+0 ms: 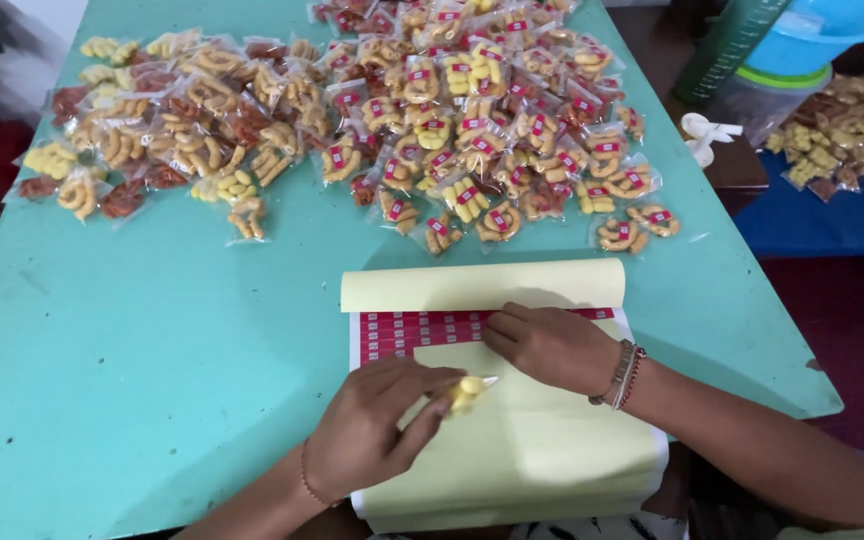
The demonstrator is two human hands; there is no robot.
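Done: big heap of labelled packets (pixel 492 130).
Left: unlabelled packets (pixel 167 130).
Left hand (pixel 372 430): pinches a snack packet (pixel 467 392).
Right hand (pixel 552 345): fingertips pressed on the sticker sheet (pixel 417 333).

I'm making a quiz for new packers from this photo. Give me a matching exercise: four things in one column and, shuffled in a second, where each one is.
Things:
1. left hand
2. right hand
3. small clear snack packets with red labels
4. blue plastic tub

Places:
A. top right corner, off the turquoise table
B. holding a small clear packet of yellow snacks
C. piled at the table's far side
D. fingers on the sheet of red stickers

Pairs: 1-B, 2-D, 3-C, 4-A
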